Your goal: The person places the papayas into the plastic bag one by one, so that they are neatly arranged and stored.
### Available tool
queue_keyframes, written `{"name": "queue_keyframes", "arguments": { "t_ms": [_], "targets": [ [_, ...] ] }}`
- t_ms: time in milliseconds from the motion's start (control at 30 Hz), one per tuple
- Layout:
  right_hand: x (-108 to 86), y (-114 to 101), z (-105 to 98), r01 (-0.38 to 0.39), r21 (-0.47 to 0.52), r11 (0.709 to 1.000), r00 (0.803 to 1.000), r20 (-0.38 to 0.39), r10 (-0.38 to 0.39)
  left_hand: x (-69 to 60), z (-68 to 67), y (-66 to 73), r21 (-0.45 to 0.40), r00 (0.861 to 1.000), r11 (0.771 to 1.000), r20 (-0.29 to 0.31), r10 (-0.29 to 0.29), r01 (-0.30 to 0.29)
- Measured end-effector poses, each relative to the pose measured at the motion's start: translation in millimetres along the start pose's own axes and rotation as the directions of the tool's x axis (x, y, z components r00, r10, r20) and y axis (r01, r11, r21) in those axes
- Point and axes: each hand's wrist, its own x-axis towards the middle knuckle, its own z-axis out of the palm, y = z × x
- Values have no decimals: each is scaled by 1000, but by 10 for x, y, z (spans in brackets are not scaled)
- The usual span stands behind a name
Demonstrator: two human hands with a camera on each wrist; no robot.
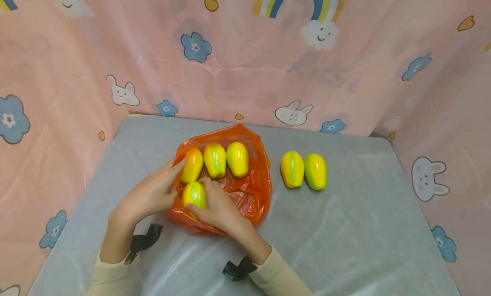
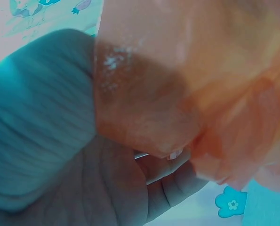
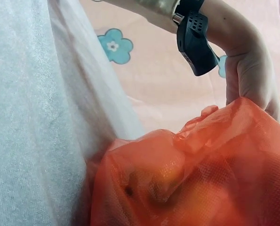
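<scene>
An orange-red plastic bag (image 1: 239,198) lies spread open on the table, with three yellow-green mangoes in a row inside it: a left one (image 1: 192,166), a middle one (image 1: 215,160) and a right one (image 1: 237,159). My right hand (image 1: 218,204) holds another mango (image 1: 194,194) at the bag's near left, thumb on its near side and fingers at its far side. At the left rim, my left hand (image 1: 153,191) grips the bag, its index finger reaching beside the left mango. In the left wrist view, plastic (image 2: 144,94) covers part of that hand's fingers.
Two more mangoes, one (image 1: 292,169) beside the other (image 1: 316,172), lie right of the bag. The grey cloth-covered table (image 1: 356,227) is bordered by a pink patterned curtain (image 1: 238,74). Dark wrist devices (image 1: 239,269) sit by both sleeves.
</scene>
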Motion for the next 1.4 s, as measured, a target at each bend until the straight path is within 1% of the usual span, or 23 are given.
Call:
{"name": "queue_keyframes", "arguments": {
  "t_ms": [133,333,500,667,800,933,1033,1200,1400],
  "targets": [
    [-3,-4,-12,-8,1,1000,1000,6,8,-3,-14,-10,4,1000,1000,1,-5,5],
    [-7,-14,-41,-34,13,999,999,20,34,-5,-17,-14,16,1000,1000,-3,7,-7],
    [-33,-17,-86,-38,15,999,999,17,38,1,-6,-16,21,1000,1000,2,8,-8],
    [-62,-42,-143,-23,16,1000,1000,4,23,5,1,-10,22,1000,1000,0,20,-20],
    [-78,-70,-179,-13,10,1000,1000,3,13,13,4,-11,18,1000,1000,3,15,-15],
    [-99,-91,-219,-17,9,1000,1000,-9,17,21,9,-14,7,1000,1000,15,-2,2],
    [-116,-110,-248,-17,3,1000,1000,-19,17,16,7,-18,5,1000,1000,16,-3,3],
    [-132,-135,-304,-12,0,1000,999,-31,12,7,1,-18,11,1000,1000,2,12,-12],
    [-169,-161,-445,-9,13,1000,997,-77,10,14,9,-20,25,999,999,-4,35,-35]
  ]
}}
